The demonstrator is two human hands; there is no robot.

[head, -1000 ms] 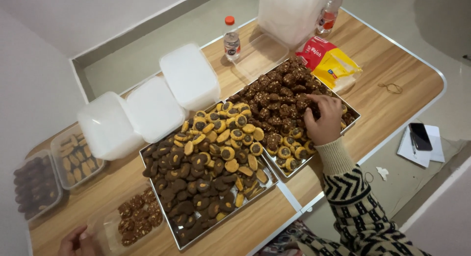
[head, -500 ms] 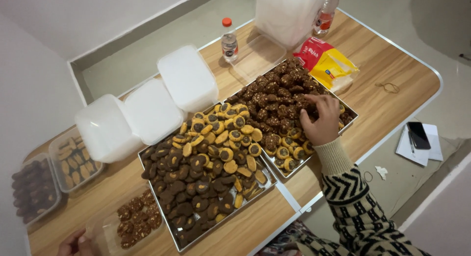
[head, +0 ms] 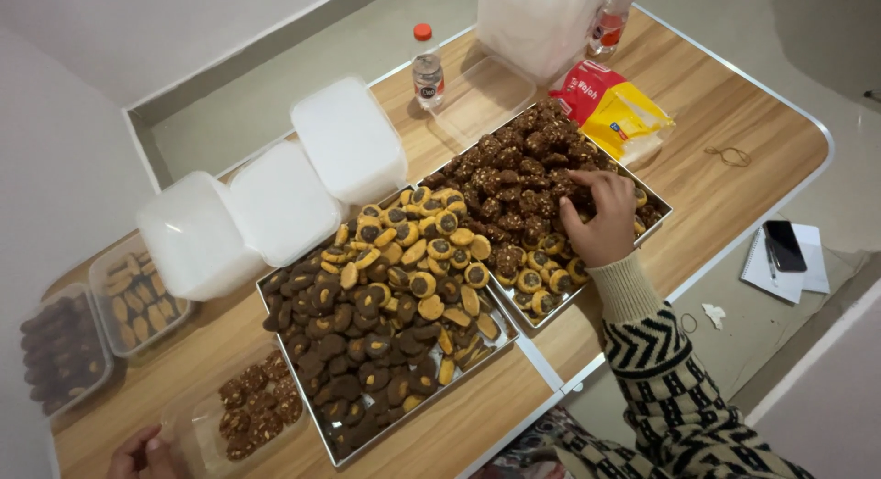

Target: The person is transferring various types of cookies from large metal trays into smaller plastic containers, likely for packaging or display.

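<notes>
The right hand [head: 601, 224] lies on the dark nut-covered cookies [head: 523, 167] in the right metal tray [head: 663, 208], its fingers curled down among them; whether they have closed on a cookie I cannot tell. This tray sits near the table's front edge, with bare wood to its right. Compared with one second ago, the hand stays almost at the same place in the tray.

The left hand [head: 147, 456] is at the bottom edge, touching a clear plastic box [head: 197, 438] half filled with brown cookies [head: 262, 401]; its grip is mostly cut off.

Between the hands, the large left metal tray [head: 275, 291] holds round yellow cookies with dark centres [head: 418, 250] and dark chocolate cookies [head: 358, 360]. Behind it stand three white plastic tubs [head: 280, 199], upside down, and at far left two clear filled boxes [head: 87, 328].
</notes>
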